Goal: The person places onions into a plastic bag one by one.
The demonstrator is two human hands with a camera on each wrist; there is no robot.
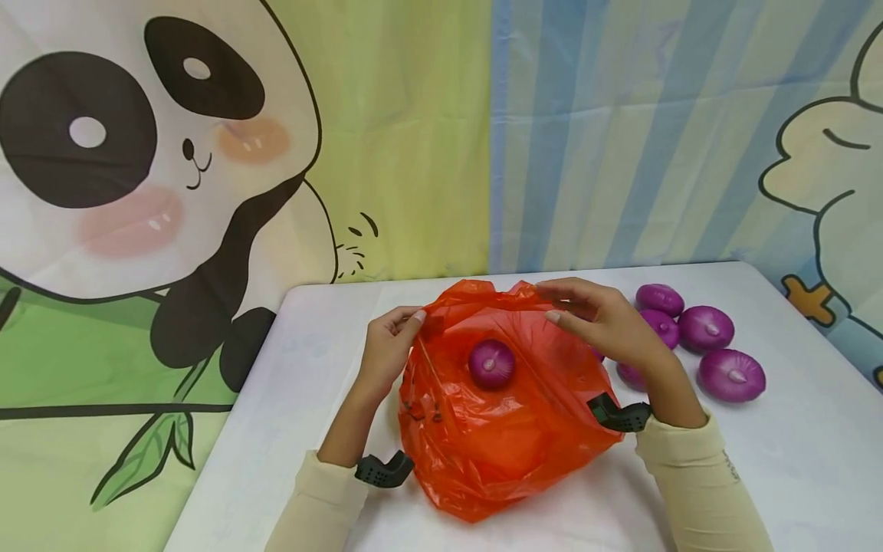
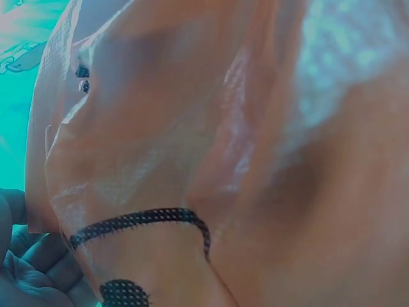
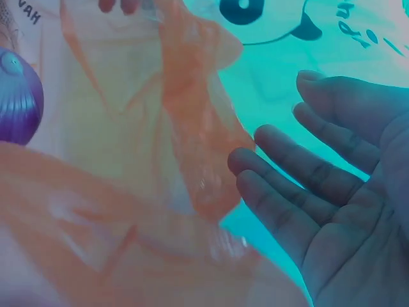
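A thin orange-red plastic bag (image 1: 510, 445) lies spread on the table, its mouth toward the far side. Inside its opening sits one purple onion (image 1: 491, 363), also visible at the left of the right wrist view as a purple onion (image 3: 19, 99). My left hand (image 1: 392, 345) pinches the bag's left rim between thumb and fingers. At the far right of the rim, my right hand (image 1: 607, 318) has its fingers extended and apart; the right wrist view shows the palm with nothing in it, fingertips close to the plastic. Dark print marks the bag's left side.
Several purple onions lie to the right, among them a large onion (image 1: 733, 376) and another onion (image 1: 707, 329); some are partly behind the right wrist. The white table (image 1: 814, 475) ends at a cartoon-printed curtain (image 1: 414, 138).
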